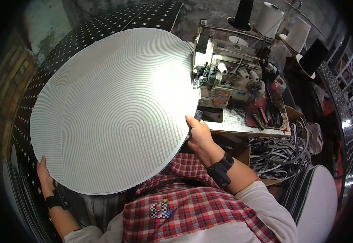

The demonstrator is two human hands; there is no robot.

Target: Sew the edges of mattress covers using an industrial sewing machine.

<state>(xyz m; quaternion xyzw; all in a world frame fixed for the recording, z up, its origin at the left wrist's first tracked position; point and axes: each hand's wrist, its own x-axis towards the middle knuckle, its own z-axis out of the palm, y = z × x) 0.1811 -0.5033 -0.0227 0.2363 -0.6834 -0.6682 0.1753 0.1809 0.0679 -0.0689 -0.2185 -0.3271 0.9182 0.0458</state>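
A large round mat point(103, 137), pale grey with ribbed arcs, spreads in front of me. Its far right edge lies at the needle end of an overlock sewing machine point(235, 71), under a bright light. My left hand point(44, 176) is closed on the mat's lower left edge, the fingers mostly hidden beneath. At the near right edge, my right hand point(201, 137) grips the mat, its thumb on top and the other fingers largely out of sight. A small dark object point(198, 115) shows just beyond that thumb; I cannot make out what it is.
Black and white thread cones point(269, 18) stand behind the machine. Scissors point(274, 115) lie on a red pad. Below is a box of tangled grey strips point(273, 158). Stacked round mats stand at right point(316, 206) and left point(16, 194). A studded black table point(144, 16) extends behind.
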